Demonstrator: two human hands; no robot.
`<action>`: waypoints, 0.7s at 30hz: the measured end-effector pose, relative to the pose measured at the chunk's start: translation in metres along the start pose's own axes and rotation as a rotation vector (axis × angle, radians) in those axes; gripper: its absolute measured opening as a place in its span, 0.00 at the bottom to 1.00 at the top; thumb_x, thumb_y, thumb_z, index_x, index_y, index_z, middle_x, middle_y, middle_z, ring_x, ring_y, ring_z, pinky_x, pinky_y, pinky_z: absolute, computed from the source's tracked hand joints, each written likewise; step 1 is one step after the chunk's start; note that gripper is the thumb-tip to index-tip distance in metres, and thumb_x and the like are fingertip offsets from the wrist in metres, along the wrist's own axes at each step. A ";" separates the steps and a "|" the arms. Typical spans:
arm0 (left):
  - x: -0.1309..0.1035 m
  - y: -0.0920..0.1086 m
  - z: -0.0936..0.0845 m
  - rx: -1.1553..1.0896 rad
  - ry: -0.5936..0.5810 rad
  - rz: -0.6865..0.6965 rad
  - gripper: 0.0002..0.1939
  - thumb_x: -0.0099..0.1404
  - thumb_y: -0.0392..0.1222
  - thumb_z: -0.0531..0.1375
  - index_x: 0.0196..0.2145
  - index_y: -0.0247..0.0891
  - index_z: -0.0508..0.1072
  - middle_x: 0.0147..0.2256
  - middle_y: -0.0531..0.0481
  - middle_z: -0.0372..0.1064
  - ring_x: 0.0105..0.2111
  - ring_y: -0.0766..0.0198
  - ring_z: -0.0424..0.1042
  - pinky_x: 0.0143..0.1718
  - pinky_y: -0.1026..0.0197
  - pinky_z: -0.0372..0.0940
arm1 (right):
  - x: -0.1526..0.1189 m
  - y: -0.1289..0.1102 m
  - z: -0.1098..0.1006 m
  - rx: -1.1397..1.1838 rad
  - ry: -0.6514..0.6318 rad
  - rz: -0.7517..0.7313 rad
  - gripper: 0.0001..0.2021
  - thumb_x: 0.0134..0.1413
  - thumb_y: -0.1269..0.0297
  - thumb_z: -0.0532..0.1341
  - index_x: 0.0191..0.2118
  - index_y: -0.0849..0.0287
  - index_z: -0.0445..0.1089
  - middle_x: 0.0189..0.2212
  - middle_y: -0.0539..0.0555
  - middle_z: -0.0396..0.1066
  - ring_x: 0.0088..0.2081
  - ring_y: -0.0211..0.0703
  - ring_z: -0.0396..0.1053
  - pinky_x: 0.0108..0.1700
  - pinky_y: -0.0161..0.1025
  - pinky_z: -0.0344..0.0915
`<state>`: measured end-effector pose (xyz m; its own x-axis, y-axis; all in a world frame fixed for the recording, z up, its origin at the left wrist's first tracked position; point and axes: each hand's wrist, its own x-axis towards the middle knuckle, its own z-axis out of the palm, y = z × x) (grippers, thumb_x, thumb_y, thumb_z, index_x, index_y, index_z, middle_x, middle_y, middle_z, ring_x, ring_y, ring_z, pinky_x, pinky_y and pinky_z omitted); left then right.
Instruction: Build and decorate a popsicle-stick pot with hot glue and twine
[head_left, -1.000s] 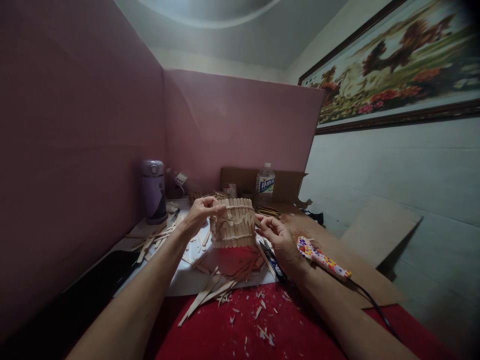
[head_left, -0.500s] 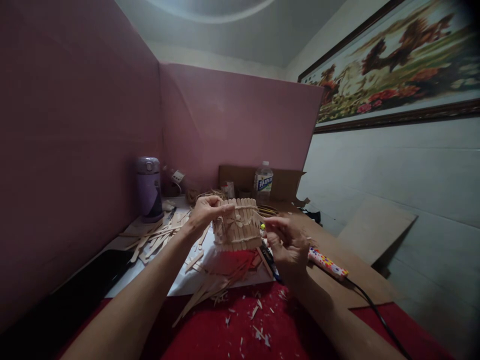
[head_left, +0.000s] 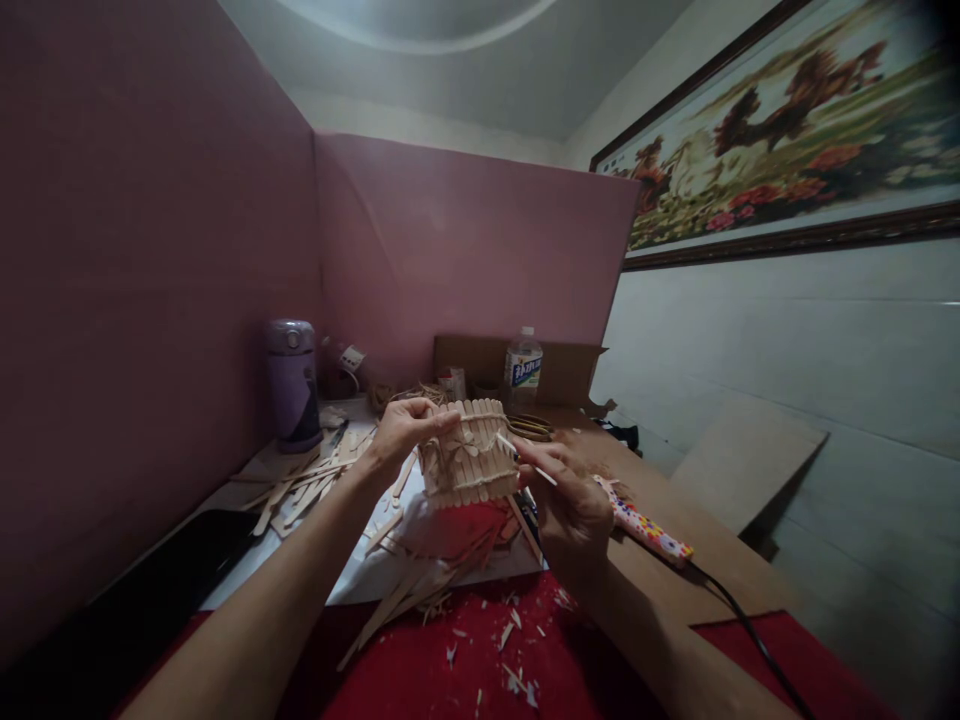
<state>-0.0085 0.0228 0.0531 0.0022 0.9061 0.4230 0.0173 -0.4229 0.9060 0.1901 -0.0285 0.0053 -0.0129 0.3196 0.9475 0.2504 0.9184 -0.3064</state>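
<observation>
My left hand [head_left: 399, 434] is closed on the upper left rim of a craft-stick holder [head_left: 474, 462], thumb lying across the front. Upright wooden sticks form its wall, with cord bands near top and bottom and pale petal-shaped pieces on its front. My right hand [head_left: 576, 505] pinches a thin pale stick [head_left: 546, 477]; its tip is at the holder's right side. Whether the tip touches the wall, I cannot tell. The holder is raised above a white sheet [head_left: 351, 570], slightly tilted.
Loose craft sticks [head_left: 307, 485] lie at left, with wood shavings on the red cloth [head_left: 420, 670]. A purple flask [head_left: 292, 385] stands back left, a plastic bottle [head_left: 523, 368] behind the holder. At right lies a patterned corded tool [head_left: 649, 530]. A dark tablet-like slab [head_left: 187, 560] lies left.
My right hand has turned, and the thin stick's pale length now shows against the holder's right side. My left hand keeps its hold. The view has shifted slightly.
</observation>
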 end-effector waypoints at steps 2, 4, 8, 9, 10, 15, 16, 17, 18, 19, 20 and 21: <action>0.000 0.000 0.001 -0.009 -0.003 -0.006 0.24 0.40 0.53 0.70 0.15 0.35 0.62 0.16 0.58 0.55 0.19 0.74 0.51 0.24 0.66 0.44 | -0.001 0.000 0.002 -0.023 0.015 0.044 0.15 0.60 0.73 0.56 0.49 0.51 0.71 0.38 0.53 0.73 0.36 0.38 0.71 0.36 0.36 0.69; 0.000 0.000 0.001 -0.013 -0.007 -0.007 0.24 0.41 0.53 0.70 0.15 0.34 0.62 0.16 0.58 0.56 0.19 0.74 0.51 0.24 0.66 0.45 | -0.003 -0.001 0.004 -0.037 0.015 0.090 0.13 0.61 0.72 0.55 0.48 0.52 0.70 0.36 0.52 0.73 0.33 0.37 0.71 0.34 0.35 0.69; -0.002 0.001 0.002 -0.020 -0.006 0.004 0.23 0.41 0.53 0.70 0.15 0.34 0.63 0.15 0.58 0.55 0.19 0.74 0.51 0.23 0.66 0.45 | -0.004 -0.003 0.006 -0.035 -0.033 0.106 0.11 0.62 0.70 0.55 0.47 0.53 0.70 0.34 0.50 0.73 0.31 0.36 0.71 0.32 0.34 0.69; -0.002 0.001 0.003 -0.018 -0.005 0.002 0.23 0.40 0.53 0.70 0.15 0.34 0.63 0.15 0.58 0.55 0.19 0.74 0.51 0.23 0.66 0.45 | -0.004 -0.003 0.006 -0.037 -0.044 0.105 0.11 0.62 0.70 0.55 0.47 0.53 0.70 0.34 0.50 0.73 0.31 0.36 0.72 0.33 0.34 0.69; -0.002 0.002 0.003 -0.017 -0.002 -0.004 0.23 0.40 0.53 0.71 0.15 0.34 0.63 0.15 0.58 0.55 0.19 0.74 0.51 0.23 0.66 0.44 | -0.004 -0.002 0.006 -0.039 -0.049 0.101 0.11 0.62 0.70 0.55 0.47 0.53 0.69 0.34 0.51 0.73 0.32 0.36 0.72 0.33 0.34 0.69; -0.004 0.007 0.005 -0.024 0.006 -0.028 0.23 0.36 0.51 0.72 0.14 0.34 0.64 0.15 0.58 0.57 0.18 0.74 0.51 0.22 0.66 0.44 | -0.004 -0.001 0.006 -0.047 -0.056 0.083 0.12 0.61 0.71 0.56 0.48 0.52 0.70 0.36 0.51 0.74 0.36 0.37 0.73 0.38 0.35 0.69; -0.004 0.007 0.005 -0.023 0.006 -0.029 0.23 0.36 0.51 0.72 0.15 0.34 0.64 0.15 0.58 0.57 0.18 0.74 0.51 0.21 0.67 0.44 | -0.004 -0.001 0.007 -0.043 -0.058 0.080 0.13 0.61 0.71 0.56 0.48 0.52 0.70 0.37 0.50 0.74 0.36 0.37 0.72 0.39 0.34 0.69; -0.004 0.006 0.005 -0.022 0.005 -0.033 0.23 0.36 0.51 0.72 0.15 0.34 0.64 0.15 0.58 0.57 0.17 0.75 0.51 0.21 0.67 0.43 | -0.003 -0.001 0.007 -0.039 -0.061 0.077 0.13 0.61 0.72 0.56 0.48 0.52 0.70 0.37 0.50 0.74 0.37 0.36 0.72 0.39 0.34 0.69; -0.004 0.006 0.005 -0.021 0.004 -0.037 0.23 0.36 0.51 0.72 0.15 0.34 0.64 0.15 0.58 0.57 0.17 0.75 0.50 0.21 0.67 0.43 | -0.003 -0.001 0.007 -0.039 -0.065 0.072 0.13 0.61 0.72 0.56 0.48 0.52 0.70 0.37 0.50 0.74 0.37 0.36 0.72 0.40 0.34 0.69; -0.004 0.005 0.005 -0.020 0.003 -0.040 0.23 0.37 0.51 0.72 0.15 0.34 0.64 0.15 0.58 0.56 0.17 0.75 0.50 0.21 0.67 0.43 | -0.003 -0.001 0.007 -0.044 -0.069 0.065 0.14 0.61 0.73 0.56 0.49 0.52 0.70 0.37 0.50 0.74 0.37 0.36 0.72 0.40 0.33 0.69; -0.004 0.005 0.005 -0.020 0.000 -0.040 0.23 0.37 0.52 0.72 0.15 0.34 0.64 0.15 0.58 0.56 0.17 0.75 0.50 0.21 0.67 0.43 | -0.002 -0.001 0.007 -0.052 -0.075 0.055 0.14 0.60 0.73 0.56 0.49 0.52 0.70 0.37 0.50 0.74 0.38 0.36 0.72 0.41 0.33 0.69; -0.004 0.004 0.005 -0.021 -0.003 -0.036 0.23 0.38 0.52 0.72 0.15 0.34 0.65 0.15 0.58 0.56 0.17 0.75 0.50 0.21 0.67 0.43 | -0.001 -0.002 0.008 -0.059 -0.080 0.044 0.14 0.60 0.73 0.56 0.49 0.52 0.70 0.37 0.50 0.74 0.38 0.36 0.72 0.41 0.34 0.69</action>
<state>-0.0031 0.0177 0.0554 0.0051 0.9209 0.3898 -0.0038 -0.3898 0.9209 0.1824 -0.0285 0.0038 -0.0775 0.3793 0.9220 0.3090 0.8884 -0.3395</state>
